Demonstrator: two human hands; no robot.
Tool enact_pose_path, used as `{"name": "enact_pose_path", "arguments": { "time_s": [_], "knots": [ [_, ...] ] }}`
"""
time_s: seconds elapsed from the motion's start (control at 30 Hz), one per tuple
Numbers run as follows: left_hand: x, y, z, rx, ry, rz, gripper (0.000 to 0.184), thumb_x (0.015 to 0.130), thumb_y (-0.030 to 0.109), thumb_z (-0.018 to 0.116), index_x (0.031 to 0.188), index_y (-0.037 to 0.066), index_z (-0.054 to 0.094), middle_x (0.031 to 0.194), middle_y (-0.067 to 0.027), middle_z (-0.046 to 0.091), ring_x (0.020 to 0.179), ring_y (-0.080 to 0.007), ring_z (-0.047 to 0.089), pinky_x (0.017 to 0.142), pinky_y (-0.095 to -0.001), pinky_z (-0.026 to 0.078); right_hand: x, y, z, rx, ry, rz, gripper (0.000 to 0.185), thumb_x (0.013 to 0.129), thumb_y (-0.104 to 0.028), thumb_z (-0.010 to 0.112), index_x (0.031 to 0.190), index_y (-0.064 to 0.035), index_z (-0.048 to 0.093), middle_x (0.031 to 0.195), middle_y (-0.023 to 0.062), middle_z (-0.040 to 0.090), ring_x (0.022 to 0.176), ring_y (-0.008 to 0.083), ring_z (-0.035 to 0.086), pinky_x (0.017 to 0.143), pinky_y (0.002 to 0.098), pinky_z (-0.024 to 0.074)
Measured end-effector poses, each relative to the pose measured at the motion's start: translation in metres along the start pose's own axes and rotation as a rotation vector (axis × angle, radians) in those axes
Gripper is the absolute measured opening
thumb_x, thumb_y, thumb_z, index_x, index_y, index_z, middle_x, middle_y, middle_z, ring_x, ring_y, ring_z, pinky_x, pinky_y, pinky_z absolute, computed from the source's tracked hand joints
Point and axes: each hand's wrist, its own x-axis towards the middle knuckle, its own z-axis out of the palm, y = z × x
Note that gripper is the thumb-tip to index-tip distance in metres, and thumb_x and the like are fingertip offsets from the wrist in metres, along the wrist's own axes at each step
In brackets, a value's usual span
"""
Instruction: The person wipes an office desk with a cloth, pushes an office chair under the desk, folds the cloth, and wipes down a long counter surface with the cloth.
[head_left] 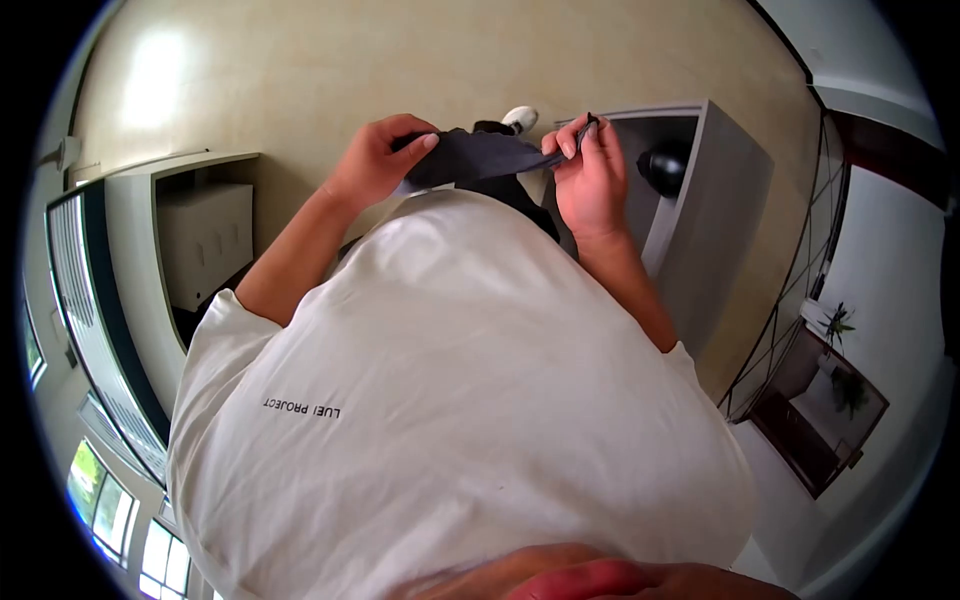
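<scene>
The cloth spans from the left hand to the right hand, before the shirt, with a shoe beyond; left, a cabinet; right, a round object inside an open unit; farther right, a plant

Daylit, glare on floor, fisheye distortion

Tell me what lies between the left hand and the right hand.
A dark cloth spans the stretch from the left hand to the right hand, as the head view shows.
</scene>
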Motion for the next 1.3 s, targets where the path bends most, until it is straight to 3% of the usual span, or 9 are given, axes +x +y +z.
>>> {"name": "enact_pose_path", "arguments": {
  "time_s": [0.27,0.4,0.57,0.67,0.8,1.03,1.1,1.2,1.3],
  "knots": [
    [0.221,0.105,0.022,0.153,0.135,0.269,0.019,0.107,0.005,0.077,0.123,0.005,0.086,0.102,-0.0074,0.075,0.088,-0.0194,0.071,0.078,-0.0349,0.058,0.232,-0.064,-0.071,-0.148,-0.137,0.086,0.029,0.124,-0.027,0.051,0.116,-0.0015,0.062,0.078,-0.0031,0.049,0.07,0.0107,0.043,0.07,0.0309,0.0447],
    [0.368,0.2,0.019,0.27,0.164,0.538,0.03,0.099,0.001,0.083,0.129,0.004,0.082,0.1,-0.0087,0.072,0.084,-0.0207,0.073,0.076,-0.0354,0.061,0.35,-0.153,-0.077,-0.634,-0.364,-0.103,0.029,0.112,-0.03,0.075,0.122,-0.0027,0.072,0.081,-0.0003,0.066,0.075,0.0087,0.059,0.074,0.0276,0.051],
    [0.525,0.284,0.031,0.424,-0.066,0.539,0.049,0.091,0.01,0.09,0.138,0.008,0.076,0.105,-0.0101,0.074,0.088,-0.0304,0.074,0.083,-0.0422,0.061,0.489,-0.244,-0.124,-1.292,-0.554,0.09,0.024,0.096,-0.025,0.09,0.106,-0.0056,0.083,0.096,0.012,0.081,0.08,0.0314,0.072,0.077,0.0409,0.0584],
    [0.59,0.293,0.023,0.658,-0.259,0.515,0.034,0.093,0.019,0.091,0.122,0.006,0.079,0.105,-0.0117,0.078,0.088,-0.0363,0.072,0.082,-0.0464,0.058,0.546,-0.273,-0.159,-1.491,-0.567,-0.031,0.021,0.097,-0.022,0.089,0.098,-0.003,0.08,0.093,0.0096,0.08,0.081,0.0256,0.07,0.075,0.0404,0.0558],
    [0.672,0.308,0.013,0.586,-0.433,0.179,0.026,0.1,0.022,0.085,0.095,0.001,0.072,0.083,-0.0157,0.073,0.077,-0.0346,0.067,0.071,-0.0457,0.054,0.611,-0.313,-0.211,-1.326,-0.428,0.027,0.019,0.102,-0.018,0.083,0.094,-0.0023,0.077,0.093,0.0078,0.073,0.083,0.0257,0.065,0.077,0.0395,0.0537],
    [0.843,0.296,0.016,0.516,-0.643,0.406,0.022,0.103,0.024,0.079,0.097,0.005,0.072,0.081,-0.0175,0.074,0.072,-0.0327,0.067,0.07,-0.0445,0.056,0.656,-0.307,-0.249,-1.065,-0.164,0.392,0.021,0.1,-0.022,0.087,0.108,-0.0051,0.077,0.095,0.0073,0.078,0.085,0.0155,0.071,0.077,0.0341,0.0576],
    [0.913,0.304,0.013,0.496,-0.865,0.41,0.019,0.103,0.023,0.079,0.1,0.005,0.075,0.079,-0.0162,0.074,0.068,-0.0281,0.067,0.069,-0.0416,0.056,0.676,-0.307,-0.25,-1.167,-0.153,0.359,0.044,0.093,-0.036,0.095,0.124,-0.0103,0.078,0.101,0.0114,0.083,0.091,0.0264,0.078,0.081,0.0406,0.0607],
    [1.01,0.34,0.024,0.687,-1.19,0.5,0.023,0.103,0.026,0.081,0.102,0.003,0.077,0.078,-0.0147,0.073,0.067,-0.0268,0.065,0.068,-0.0419,0.055,0.694,-0.296,-0.276,-1.431,0.011,0.244,0.033,0.094,-0.041,0.09,0.103,-0.0103,0.082,0.094,0.0143,0.08,0.087,0.0368,0.075,0.077,0.0477,0.0568],
    [1.069,0.417,0.057,0.93,-1.311,0.066,0.023,0.101,0.026,0.083,0.104,0.003,0.079,0.081,-0.0149,0.075,0.072,-0.0308,0.067,0.07,-0.0433,0.056,0.702,-0.306,-0.295,-1.346,0.315,0.221,0.038,0.095,-0.047,0.088,0.095,-0.0092,0.08,0.086,0.0159,0.076,0.082,0.0395,0.072,0.075,0.05,0.0548]
  ]
}}
